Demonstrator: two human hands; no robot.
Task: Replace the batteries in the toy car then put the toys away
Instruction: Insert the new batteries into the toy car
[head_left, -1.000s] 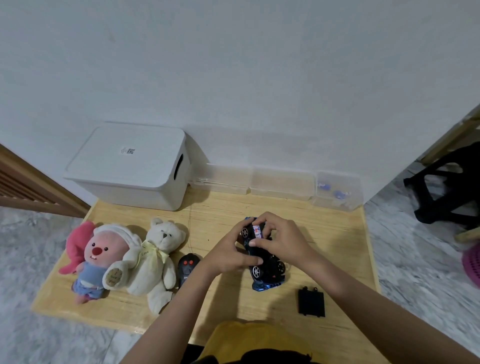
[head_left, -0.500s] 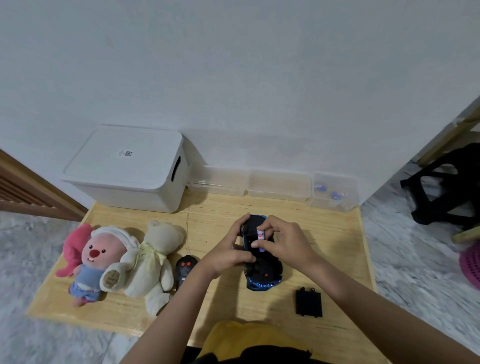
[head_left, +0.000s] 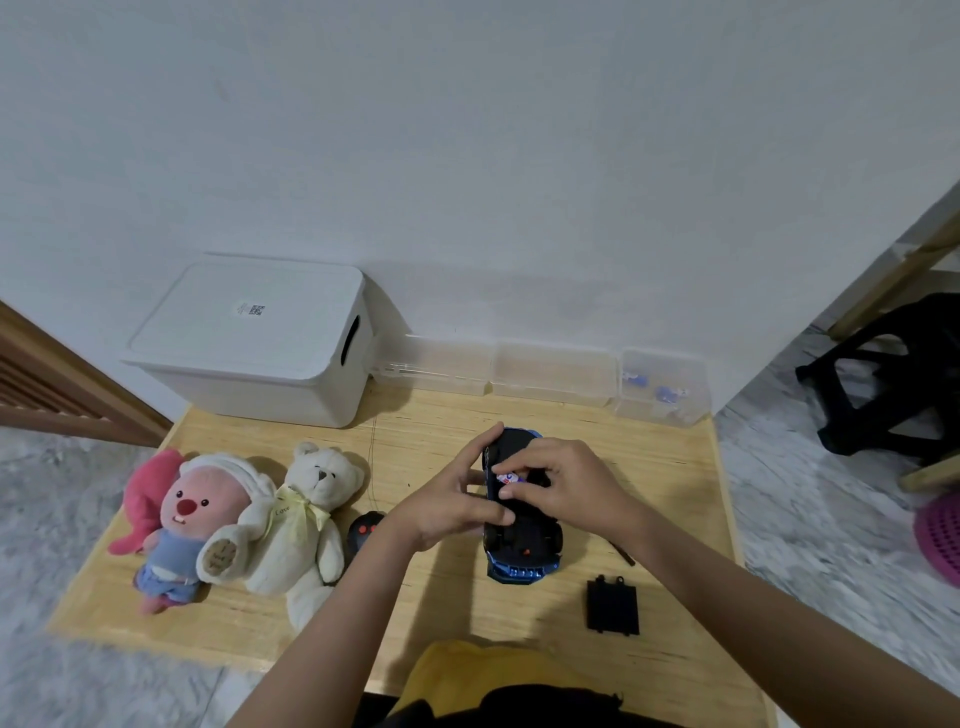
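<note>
Head view: a toy car (head_left: 521, 545) lies upside down near the middle of the desk (head_left: 431, 431).
Writing: "Love" on the white bear's (head_left: 306, 514) ribbon, left of the car; a QR label on the white box (head_left: 249, 343) behind.
Car: blue body, black underside up.
Left hand (head_left: 447, 499): grips the car's side.
Right hand (head_left: 566, 486): pinches a battery (head_left: 506, 478) at the underside.
Cover (head_left: 612, 605): black, right of the car.

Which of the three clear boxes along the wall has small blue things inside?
The rightmost clear box, at the table's far right corner. Small blue items show through its walls; the other two clear boxes look empty.
</note>
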